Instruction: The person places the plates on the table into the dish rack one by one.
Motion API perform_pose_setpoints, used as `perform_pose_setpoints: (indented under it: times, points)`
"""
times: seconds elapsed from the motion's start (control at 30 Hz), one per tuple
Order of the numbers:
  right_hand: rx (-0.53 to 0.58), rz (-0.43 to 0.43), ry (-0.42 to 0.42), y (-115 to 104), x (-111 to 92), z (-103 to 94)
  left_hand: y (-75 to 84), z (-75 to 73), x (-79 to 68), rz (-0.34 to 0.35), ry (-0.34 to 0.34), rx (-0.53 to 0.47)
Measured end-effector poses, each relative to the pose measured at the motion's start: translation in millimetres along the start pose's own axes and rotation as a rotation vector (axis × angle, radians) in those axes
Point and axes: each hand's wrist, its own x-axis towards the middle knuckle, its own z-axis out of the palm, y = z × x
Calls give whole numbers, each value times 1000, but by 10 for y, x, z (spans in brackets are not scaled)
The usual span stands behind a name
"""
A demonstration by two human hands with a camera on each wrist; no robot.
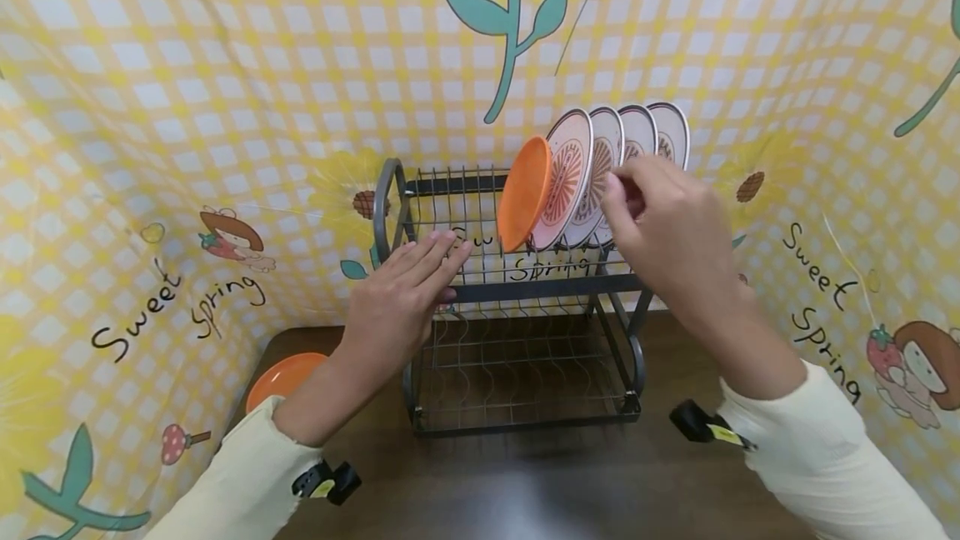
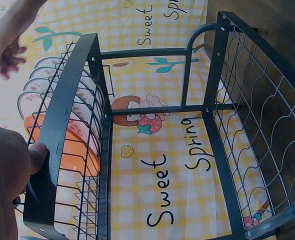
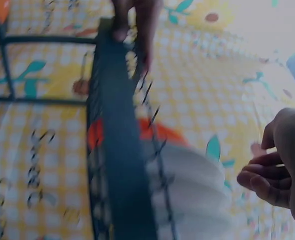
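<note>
A dark two-tier dish rack point(image 1: 525, 288) stands on the table. Several white patterned plates point(image 1: 567, 177) are upright in its top tier, side by side toward the right. Left of them an orange dish point(image 1: 525, 194) leans in the same tier. My left hand point(image 1: 401, 294) grips the top tier's front rail near its left end, thumb point(image 2: 37, 156) on the rail's front face and fingers over the wires. My right hand point(image 1: 671, 227) is raised in front of the plates, fingers loosely curled with nothing in them; the right wrist view point(image 3: 282, 165) shows it apart from the plates.
Another orange dish point(image 1: 288, 373) lies on the brown table point(image 1: 510, 482) at the left, partly behind my left forearm. The rack's lower wire tier point(image 1: 525, 365) shows bare wires. A yellow checked cloth point(image 1: 300, 65) hangs behind and along both sides.
</note>
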Motion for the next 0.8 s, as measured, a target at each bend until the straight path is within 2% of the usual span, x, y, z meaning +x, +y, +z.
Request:
perform_pose_setpoints:
  times: [0.1, 0.27, 0.37, 0.47, 0.53, 0.63, 0.8]
  points:
    - [-11, -12, 13, 217, -175, -78, 10, 4, -13, 4, -1, -8]
    - [-49, 106, -16, 530, -435, -184, 21, -3, -19, 3, -4, -9]
    - [-36, 209, -136, 649, -557, -209, 20, -14, -13, 3, 5, -2]
    - [-21, 307, -322, 714, -646, -210, 15, -16, -13, 3, 13, 2]
    - [-38, 335, -424, 738, -691, -196, 12, -17, -15, 1, 10, 0]
    - [-67, 310, -474, 758, -750, -159, 6, -6, -17, 0, 7, 1]
    - [-63, 192, -362, 764, -853, -86, -3, 26, -21, 5, 20, 1]
